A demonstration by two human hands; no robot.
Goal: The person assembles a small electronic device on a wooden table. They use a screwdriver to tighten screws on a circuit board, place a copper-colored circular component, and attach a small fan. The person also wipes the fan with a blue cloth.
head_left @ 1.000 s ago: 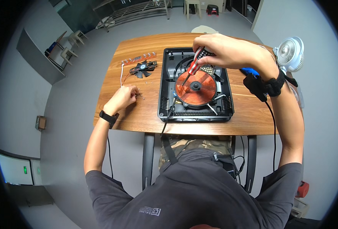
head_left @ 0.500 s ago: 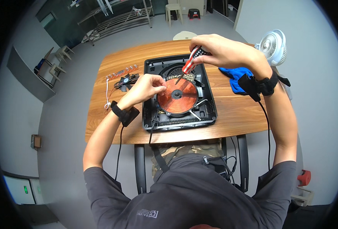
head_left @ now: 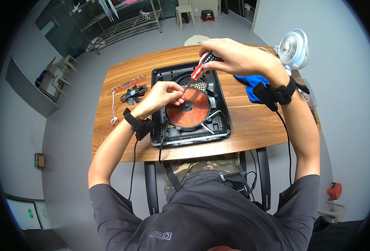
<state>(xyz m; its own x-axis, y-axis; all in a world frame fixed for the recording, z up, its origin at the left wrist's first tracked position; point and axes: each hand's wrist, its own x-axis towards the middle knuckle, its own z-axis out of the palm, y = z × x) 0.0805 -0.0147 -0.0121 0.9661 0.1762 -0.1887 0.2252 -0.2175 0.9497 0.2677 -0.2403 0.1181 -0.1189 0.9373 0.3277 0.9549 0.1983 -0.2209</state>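
Wooden table [head_left: 252, 129] carries everything. Opened induction cooker [head_left: 188, 104] at table centre: black square housing, top cover off, round copper-coloured coil [head_left: 189, 108] exposed, vent grille behind coil. Blue cloth [head_left: 247, 81] right of cooker; white desk fan [head_left: 293, 48] beyond cloth. Small black fan [head_left: 132, 93] and narrow circuit strip [head_left: 128, 83] left of cooker. Right hand [head_left: 231, 56] above cooker's far edge, fingers wrapped round red-and-white screwdriver [head_left: 199, 69], shaft angled down toward coil. Left hand [head_left: 164, 94] at coil's left rim, fingertips pinched near screwdriver tip; what they pinch, cannot tell.

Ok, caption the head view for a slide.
Right hand holds a red-handled screwdriver over an opened induction cooker; left hand steadies its tip.
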